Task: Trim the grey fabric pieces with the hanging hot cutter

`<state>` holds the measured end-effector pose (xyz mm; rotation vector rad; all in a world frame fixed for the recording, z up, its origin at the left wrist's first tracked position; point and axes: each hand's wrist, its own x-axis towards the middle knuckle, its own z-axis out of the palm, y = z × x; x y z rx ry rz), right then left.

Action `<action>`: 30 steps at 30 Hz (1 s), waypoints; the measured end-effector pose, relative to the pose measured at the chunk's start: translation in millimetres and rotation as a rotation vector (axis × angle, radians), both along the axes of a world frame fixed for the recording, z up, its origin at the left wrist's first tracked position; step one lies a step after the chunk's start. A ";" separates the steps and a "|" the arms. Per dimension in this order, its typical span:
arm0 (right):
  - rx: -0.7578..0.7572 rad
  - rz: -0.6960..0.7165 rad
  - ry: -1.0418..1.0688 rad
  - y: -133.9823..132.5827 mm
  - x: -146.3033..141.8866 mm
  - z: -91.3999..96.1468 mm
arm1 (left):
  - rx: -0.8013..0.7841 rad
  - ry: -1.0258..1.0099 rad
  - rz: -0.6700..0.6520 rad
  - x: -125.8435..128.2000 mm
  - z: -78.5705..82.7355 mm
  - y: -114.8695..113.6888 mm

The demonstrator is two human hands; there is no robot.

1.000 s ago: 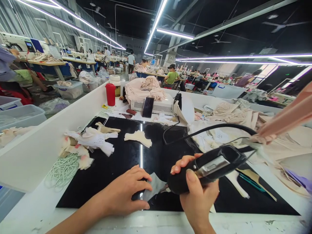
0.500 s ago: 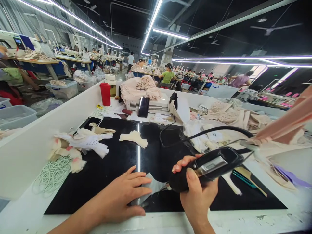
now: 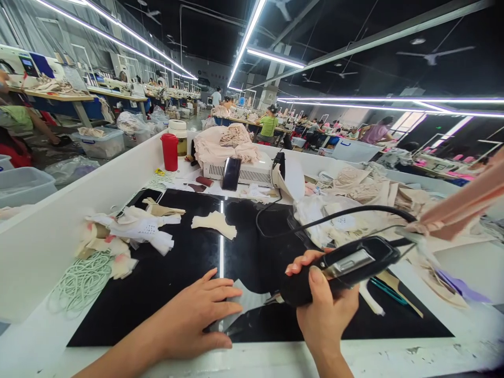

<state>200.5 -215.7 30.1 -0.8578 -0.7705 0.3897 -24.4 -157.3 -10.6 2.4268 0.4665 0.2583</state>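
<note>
My right hand (image 3: 328,315) is wrapped round a black corded power tool (image 3: 350,265), its narrow metal tip pointing left. That tip meets the right end of a thin, translucent whitish piece (image 3: 250,298) lying on a shiny black mat (image 3: 173,289). My left hand (image 3: 197,312) rests flat with fingers spread, its fingertips over the left part of the piece and partly hiding it. Farther up the mat lies a cream fabric cutout (image 3: 214,224). From the tool's rear end a peach fabric strip (image 3: 464,202) runs up to the right.
White scraps (image 3: 142,228) and a tangle of pale green cord (image 3: 86,283) lie at left. Behind the mat are a phone (image 3: 231,174), a red cup (image 3: 169,152) and a white box with folded cloth (image 3: 226,142). Beige fabric (image 3: 394,191) heaps at right. Teal scissors-like handles (image 3: 389,291) lie near the tool.
The tool and my right hand have shifted slightly right, the tip moving a little towards the right end of the translucent piece. My left hand stays on the piece. The view has turned slightly.
</note>
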 end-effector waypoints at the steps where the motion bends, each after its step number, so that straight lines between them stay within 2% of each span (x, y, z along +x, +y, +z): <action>1: 0.001 -0.008 0.010 0.0 2.1 0.3 | -0.001 0.004 0.001 -0.4 0.0 0.2; 20: -0.056 -0.027 -0.065 0.5 5.9 -4.9 | -0.022 0.017 0.032 -3.5 -1.2 0.9; 23: -0.058 -0.030 -0.081 0.0 7.2 -3.3 | -0.017 -0.004 0.108 -2.6 -5.9 0.9; 27: -0.095 -0.043 -0.158 0.2 11.7 1.1 | -0.030 -0.031 0.293 2.6 -12.9 2.7; 30: -0.131 -0.055 -0.223 0.2 16.8 4.8 | -0.031 -0.039 0.380 8.3 -13.9 4.4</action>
